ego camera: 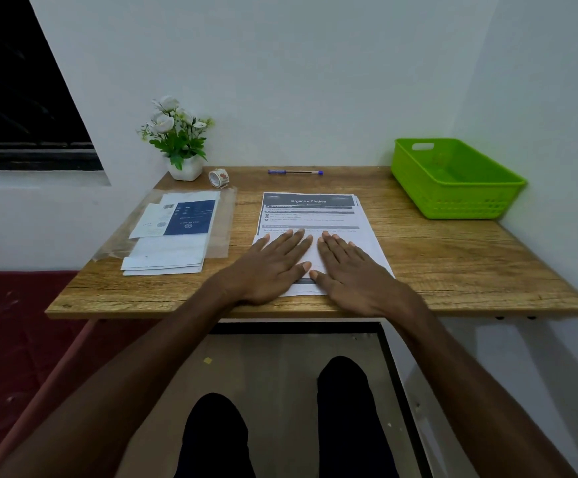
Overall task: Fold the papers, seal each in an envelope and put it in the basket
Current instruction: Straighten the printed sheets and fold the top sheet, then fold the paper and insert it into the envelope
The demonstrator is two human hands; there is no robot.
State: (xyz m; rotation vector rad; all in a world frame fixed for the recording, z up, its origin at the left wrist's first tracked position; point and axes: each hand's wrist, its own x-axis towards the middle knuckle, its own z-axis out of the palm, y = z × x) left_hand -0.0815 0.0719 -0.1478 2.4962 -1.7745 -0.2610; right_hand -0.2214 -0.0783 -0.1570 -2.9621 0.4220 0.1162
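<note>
Left hand (273, 267) and right hand (353, 270) are lying flat, fingers straight, side by side, pressing the papers (310, 215) onto the desk (453, 263).

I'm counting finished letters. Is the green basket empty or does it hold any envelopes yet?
Empty, as far as can be seen. The green basket shows only its bare floor; the envelopes lie stacked at the table's left.

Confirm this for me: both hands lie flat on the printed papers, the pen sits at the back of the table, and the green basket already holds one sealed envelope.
Not quite. The head view shows the green basket with nothing in it. The rest holds: the left hand and right hand lie flat on the printed papers, and the pen sits at the back of the table.
</note>
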